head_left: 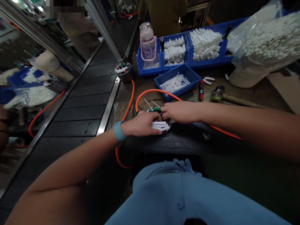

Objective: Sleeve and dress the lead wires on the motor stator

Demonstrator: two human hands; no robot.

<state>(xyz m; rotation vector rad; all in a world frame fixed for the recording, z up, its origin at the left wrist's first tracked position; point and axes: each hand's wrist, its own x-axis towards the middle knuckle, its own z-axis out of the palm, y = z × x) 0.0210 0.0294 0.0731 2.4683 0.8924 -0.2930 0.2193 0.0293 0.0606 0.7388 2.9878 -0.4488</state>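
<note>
My left hand [142, 124] is closed on a small bundle of white tubes [160, 125], held over a round motor stator [156, 110] with green and white windings on the dark bench. My right hand [179, 112] rests on the far right side of that stator, fingers curled and pinching at its top; what they pinch is hidden. The two hands touch over the part. A light blue band [119, 131] sits on my left wrist.
An orange hose [150, 91] loops behind the stator. Behind it are blue bins of white tubes [203, 43] and thin white sticks [175, 83], a water bottle [147, 42], red-handled pliers [201, 89], a mallet [219, 93], a big bag of tubes [264, 43]. Another stator [123, 69] sits by the black conveyor [84, 103].
</note>
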